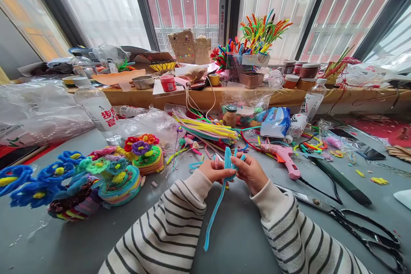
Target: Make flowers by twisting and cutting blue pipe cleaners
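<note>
The light-blue fuzzy stem (215, 209) is between the two hands, above the grey, smooth bench (239, 244). Its long axis goes nearly up and down: the upper part is bent in narrow loops which point upward, and one loose tail hangs down toward the person, leaning slightly to the left. The left hand (210, 170) pinches the stem with thumb and fingers nearly together; the right hand (253, 173) grips it from the other side, its fingers curled. On the left are plush, rounded blue flowers (59, 171); on the right, long metal scissors (316, 202) with looped black handles.
</note>
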The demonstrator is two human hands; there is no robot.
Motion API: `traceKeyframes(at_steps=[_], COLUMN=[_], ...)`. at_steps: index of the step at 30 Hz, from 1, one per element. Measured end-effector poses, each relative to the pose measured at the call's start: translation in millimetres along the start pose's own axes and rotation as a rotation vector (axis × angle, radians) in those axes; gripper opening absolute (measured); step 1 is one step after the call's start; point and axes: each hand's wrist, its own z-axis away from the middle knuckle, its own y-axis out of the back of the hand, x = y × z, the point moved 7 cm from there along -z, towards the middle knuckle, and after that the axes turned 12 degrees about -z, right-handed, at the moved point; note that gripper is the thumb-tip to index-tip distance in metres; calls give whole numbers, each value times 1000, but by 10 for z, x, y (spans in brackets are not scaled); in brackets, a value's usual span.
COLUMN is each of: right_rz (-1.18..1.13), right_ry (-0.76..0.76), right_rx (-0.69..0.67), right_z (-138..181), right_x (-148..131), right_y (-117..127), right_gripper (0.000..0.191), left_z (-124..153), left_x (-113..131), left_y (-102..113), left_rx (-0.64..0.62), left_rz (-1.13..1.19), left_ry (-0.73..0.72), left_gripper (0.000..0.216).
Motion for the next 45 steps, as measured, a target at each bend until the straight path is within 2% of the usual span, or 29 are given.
traceKeyframes(at_steps=[3, 10, 16, 23, 27, 30, 33, 38, 41, 45], right_rz=[-66, -131, -125, -91, -84, -51, -4, 23, 122, 302], right_ry=[-12, 145, 149, 197, 232, 279, 305, 226, 174, 247], right_rx=[10, 56, 63, -4, -1, 119, 197, 95, 5, 6], right_z=[9, 24, 20, 38, 58, 68, 71, 22, 16, 57], right_x=[-6, -127, -157, -175, -198, -234, -249, -169, -122, -177], right_y=[-6, 29, 51, 1, -1, 87, 142, 67, 3, -9], right_gripper=[24, 20, 19, 15, 14, 16, 20, 35, 27, 21], left_z=[10, 18, 25, 44, 36, 18, 5, 7, 22, 18], left_x=[17, 52, 26, 26, 69, 82, 89, 82, 76, 55], left_y=[-50, -27, -95, -110, -63, 10, 31, 28, 47, 53], left_rx=[-54, -17, -159, -183, -81, 29, 55, 55, 93, 100], left_rz=[42, 91, 139, 129, 131, 165, 220, 266, 282, 205], left_ry=[6, 4, 4, 40, 35, 15, -25, -61, -46, -5], left_gripper=[27, 26, 31, 32, 36, 38, 34, 30, 29, 29])
